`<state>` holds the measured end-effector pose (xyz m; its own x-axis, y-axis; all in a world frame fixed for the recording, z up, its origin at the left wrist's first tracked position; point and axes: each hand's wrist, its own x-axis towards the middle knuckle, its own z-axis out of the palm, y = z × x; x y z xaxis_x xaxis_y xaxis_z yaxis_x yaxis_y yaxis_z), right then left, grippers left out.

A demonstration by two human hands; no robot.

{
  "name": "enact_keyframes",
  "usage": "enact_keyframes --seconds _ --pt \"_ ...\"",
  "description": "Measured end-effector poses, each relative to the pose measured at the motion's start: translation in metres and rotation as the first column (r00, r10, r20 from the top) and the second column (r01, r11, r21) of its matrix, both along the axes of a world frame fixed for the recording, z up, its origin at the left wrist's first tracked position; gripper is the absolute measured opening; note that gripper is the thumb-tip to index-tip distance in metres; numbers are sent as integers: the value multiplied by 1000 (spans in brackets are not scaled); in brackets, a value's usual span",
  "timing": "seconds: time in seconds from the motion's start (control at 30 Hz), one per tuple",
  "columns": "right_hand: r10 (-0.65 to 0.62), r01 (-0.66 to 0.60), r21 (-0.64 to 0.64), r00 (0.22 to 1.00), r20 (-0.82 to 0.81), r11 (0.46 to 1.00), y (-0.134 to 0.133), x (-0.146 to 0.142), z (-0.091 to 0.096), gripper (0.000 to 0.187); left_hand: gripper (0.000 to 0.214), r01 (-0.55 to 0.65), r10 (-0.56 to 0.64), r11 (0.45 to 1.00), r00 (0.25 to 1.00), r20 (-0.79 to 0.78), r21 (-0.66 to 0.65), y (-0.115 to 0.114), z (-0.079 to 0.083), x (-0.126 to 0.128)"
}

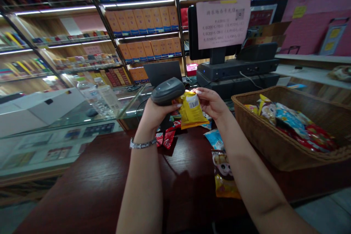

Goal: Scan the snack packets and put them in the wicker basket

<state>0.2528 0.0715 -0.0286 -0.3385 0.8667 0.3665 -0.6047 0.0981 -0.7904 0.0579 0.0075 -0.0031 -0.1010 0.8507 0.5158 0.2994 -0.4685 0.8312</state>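
My left hand (pixel 157 114) is wrapped round a dark grey barcode scanner (pixel 168 91), its thumb reaching to the edge of a yellow snack bag (pixel 192 111). Pinched at its top corner by my right hand (pixel 210 103), the bag hangs with a white barcode label facing me. Below the scanner, red snack packets (pixel 166 138) lie on the dark wooden counter (pixel 109 182). Beside my right forearm lie a blue packet (pixel 215 139) and a brown-and-yellow packet (pixel 224 172) with a cartoon face, both partly hidden by the arm.
A wicker basket (pixel 257 142) holding several colourful packets stands at the right. Behind the hands are a monitor (pixel 192 40) with a paper notice and a black cash-register unit (pixel 230 76). Plastic bottles (pixel 94 97) and a white box (pixel 41 108) sit on the glass case at the left.
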Motion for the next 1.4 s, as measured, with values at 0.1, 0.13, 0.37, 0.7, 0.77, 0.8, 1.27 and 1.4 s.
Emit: enact_keyframes --seconds 0.1,0.13,0.37,0.7,0.77,0.8,1.27,1.4 --pt "18 -19 67 1000 9 998 -4 0 2 32 30 -5 3 1000 997 75 26 5 -3 -1" --pt "44 -47 78 998 41 996 -5 0 2 37 29 -31 28 999 996 86 44 7 -4 -2" --pt "194 -202 -14 911 363 979 -8 -15 -7 41 24 -165 152 977 983 103 134 9 -3 -9" --pt "-89 99 -18 945 313 995 -12 -23 2 30 24 -258 214 956 938 273 138 13 -3 -3" --pt "-178 191 -11 932 315 981 -12 -22 5 23 21 -270 223 952 934 280 141 14 -2 -4" --pt "-213 224 4 922 323 975 -11 -21 6 20 20 -267 222 954 935 277 134 14 -2 -5" --pt "-361 294 225 856 371 929 5 -1 -2 34 26 -160 137 986 928 -347 -38 -34 21 -25" --pt "-630 423 480 635 448 768 18 7 -10 42 26 -194 168 981 900 -402 -26 -37 20 -16"
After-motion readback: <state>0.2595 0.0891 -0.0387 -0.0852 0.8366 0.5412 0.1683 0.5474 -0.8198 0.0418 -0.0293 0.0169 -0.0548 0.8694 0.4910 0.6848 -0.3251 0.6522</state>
